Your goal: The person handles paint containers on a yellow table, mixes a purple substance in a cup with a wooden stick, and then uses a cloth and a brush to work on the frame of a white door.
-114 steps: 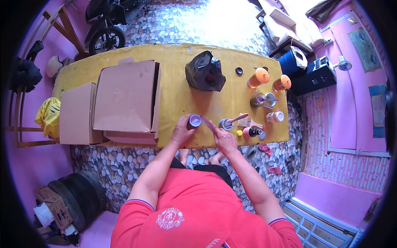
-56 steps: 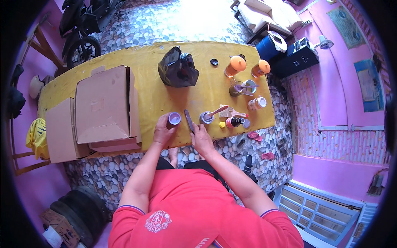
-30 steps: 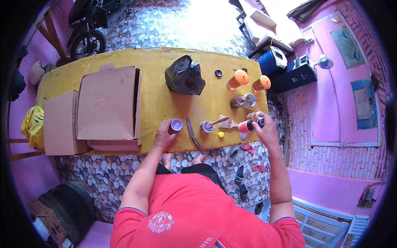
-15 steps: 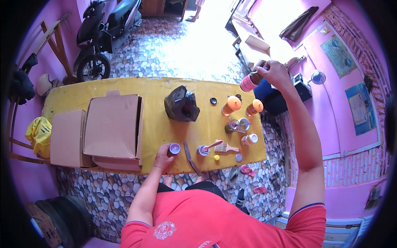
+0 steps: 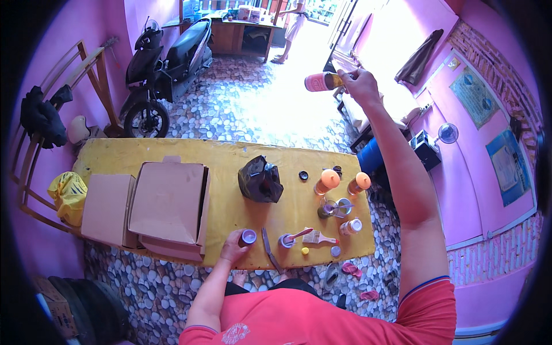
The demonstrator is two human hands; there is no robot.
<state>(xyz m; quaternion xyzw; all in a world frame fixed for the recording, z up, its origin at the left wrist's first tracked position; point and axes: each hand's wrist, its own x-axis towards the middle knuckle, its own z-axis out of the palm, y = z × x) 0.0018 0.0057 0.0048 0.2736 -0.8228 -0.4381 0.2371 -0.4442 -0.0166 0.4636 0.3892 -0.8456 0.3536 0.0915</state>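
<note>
My right hand point(image 5: 361, 86), raised high beyond the table's far right, is closed on the neck of a bottle with a pink label point(image 5: 318, 82). The bottle lies nearly level, its base toward the left. Down at the table's front edge, my left hand point(image 5: 233, 248) wraps round a small dark jar with a pale purple rim point(image 5: 248, 236), which stands upright. Right of that jar lie a knife point(image 5: 269, 250), a small pot point(image 5: 286, 241) with a handled tool in it, and a flat paintbrush point(image 5: 318, 237). Whether the bottle is open, I cannot tell.
Cardboard boxes point(image 5: 168, 195) fill the left of the yellow table point(image 5: 224, 158). A black plastic bag point(image 5: 260, 181) stands mid-table; orange-topped bottles point(image 5: 328, 180), glasses point(image 5: 328, 209) and a white-lidded jar point(image 5: 351, 227) stand right. Beyond are a motorbike point(image 5: 172, 69) and a person point(image 5: 292, 29).
My right hand has lifted the bottle farther up and left, and the bottle has swung from slanting downward to nearly level. My left hand stays on the jar. The view has tilted upward.
</note>
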